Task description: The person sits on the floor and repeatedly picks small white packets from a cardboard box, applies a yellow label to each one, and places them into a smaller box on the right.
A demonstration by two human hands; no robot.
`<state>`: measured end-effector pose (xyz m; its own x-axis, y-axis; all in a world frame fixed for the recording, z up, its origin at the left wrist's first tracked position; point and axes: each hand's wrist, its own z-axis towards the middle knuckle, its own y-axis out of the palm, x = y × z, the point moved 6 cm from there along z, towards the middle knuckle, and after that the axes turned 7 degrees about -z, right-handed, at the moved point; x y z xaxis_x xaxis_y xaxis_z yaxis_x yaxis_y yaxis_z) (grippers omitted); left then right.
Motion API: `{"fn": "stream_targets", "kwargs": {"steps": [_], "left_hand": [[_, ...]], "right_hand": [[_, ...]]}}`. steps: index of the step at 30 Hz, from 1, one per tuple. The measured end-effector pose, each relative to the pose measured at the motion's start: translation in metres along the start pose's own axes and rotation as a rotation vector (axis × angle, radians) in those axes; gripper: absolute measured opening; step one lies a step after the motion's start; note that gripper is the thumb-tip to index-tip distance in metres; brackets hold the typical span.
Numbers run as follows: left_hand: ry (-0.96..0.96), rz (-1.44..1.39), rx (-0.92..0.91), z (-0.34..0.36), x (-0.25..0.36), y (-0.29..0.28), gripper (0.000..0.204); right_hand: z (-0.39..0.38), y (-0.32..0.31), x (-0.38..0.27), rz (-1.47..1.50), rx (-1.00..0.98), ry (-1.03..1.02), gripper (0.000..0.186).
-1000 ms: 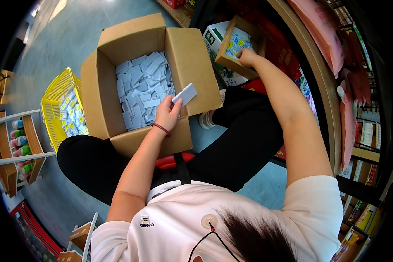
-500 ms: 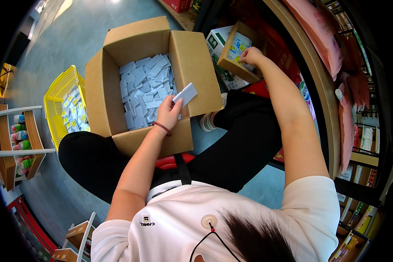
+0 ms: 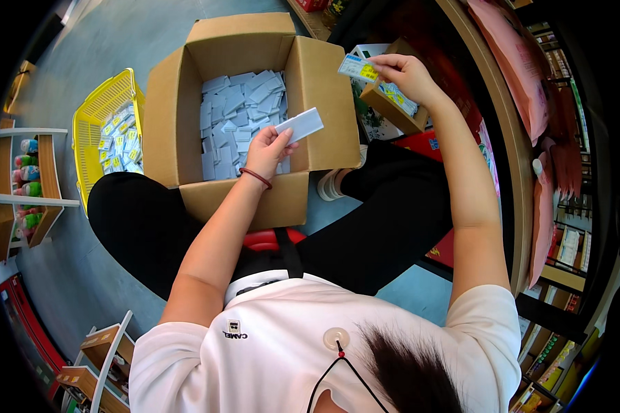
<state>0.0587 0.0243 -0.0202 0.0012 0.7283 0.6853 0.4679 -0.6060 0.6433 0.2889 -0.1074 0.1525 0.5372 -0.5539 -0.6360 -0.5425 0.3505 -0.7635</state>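
My left hand [image 3: 271, 147] pinches a blank white plastic tag holder [image 3: 302, 125] over the near right side of a big open cardboard box [image 3: 164, 117]. Many similar white holders [image 3: 238, 110] lie heaped inside that box. Up at the right, my right hand [image 3: 408, 74] grips a printed price label [image 3: 357, 67], white and blue with yellow, between thumb and fingers. Just below it stands a small cardboard box [image 3: 386, 107] with more such labels [image 3: 399, 98] in it.
On the left a yellow plastic basket [image 3: 89, 124] contains filled tags [image 3: 120, 138]. A white and green carton [image 3: 379, 127] sits beneath the small box. Wooden shelving [image 3: 492, 82] with pink bags [image 3: 510, 62] runs along the right; a rack of small toys [image 3: 45, 193] stands left.
My right hand has come up out of the small box with a price label. My left hand still holds the tag holder, now turned flatter. The whole view has shifted a little.
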Motion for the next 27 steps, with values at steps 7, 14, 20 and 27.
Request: {"fn": "stream_targets", "kwargs": {"steps": [7,14,20,27], "left_hand": [[-0.003,-0.217,-0.037,-0.011,0.023,0.021,0.015],[-0.002,-0.275,-0.050,-0.014,0.034,0.029,0.014],[-0.010,-0.281,-0.047,-0.015,0.036,0.031,0.013],[-0.008,-0.296,-0.059,-0.016,0.037,0.032,0.013]], "right_hand": [[-0.012,0.039,-0.081,0.069,-0.150,-0.160,0.012],[-0.008,0.043,-0.087,0.026,-0.166,-0.182,0.012],[-0.008,0.044,-0.088,0.017,-0.148,-0.178,0.013],[-0.009,0.044,-0.089,0.030,-0.143,-0.177,0.014]]}}
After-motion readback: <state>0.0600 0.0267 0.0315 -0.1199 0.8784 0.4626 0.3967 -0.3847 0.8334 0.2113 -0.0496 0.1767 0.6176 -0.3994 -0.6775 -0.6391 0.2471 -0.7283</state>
